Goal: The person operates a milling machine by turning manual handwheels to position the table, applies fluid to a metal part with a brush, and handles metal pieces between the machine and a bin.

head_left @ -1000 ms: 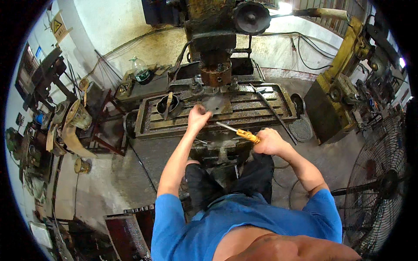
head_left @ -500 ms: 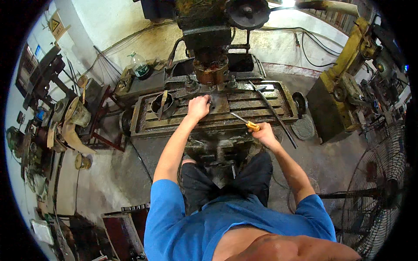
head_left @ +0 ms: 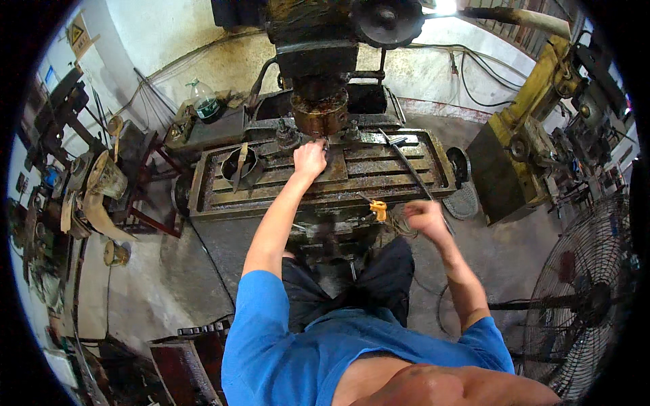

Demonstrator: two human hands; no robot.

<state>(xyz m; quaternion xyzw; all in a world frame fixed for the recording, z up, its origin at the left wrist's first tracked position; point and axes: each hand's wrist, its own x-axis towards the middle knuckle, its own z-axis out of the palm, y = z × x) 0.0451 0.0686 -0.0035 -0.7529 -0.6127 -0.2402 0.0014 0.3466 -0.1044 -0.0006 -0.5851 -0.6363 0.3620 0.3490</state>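
My left hand (head_left: 310,159) reaches over the machine table (head_left: 271,196), just below the rusty spindle head (head_left: 319,115). Its fingers are closed at the edge of a small dark piece, mostly hidden by the hand. My right hand (head_left: 425,218) is off the table's front edge at the right, slightly blurred, its fingers curled with nothing visible in them. To its left, apart from it, a yellow-handled blow gun (head_left: 378,210) with a thin metal nozzle is at the table's front. A long metal bar (head_left: 413,169) lies across the table's right part, its near end past the edge.
A dark pot (head_left: 245,169) with a flat stick in it stands on the table's left. Clamp bolts (head_left: 286,134) rise beside the spindle. A large plastic bottle (head_left: 203,101) stands behind at left. A caged fan (head_left: 575,298) is at right, a yellow machine column (head_left: 508,149) beyond.
My right hand has let go of the blow gun and moved a little to the right; the gun is now lower and left of it. My left hand stays by the spindle. The view has shifted slightly.
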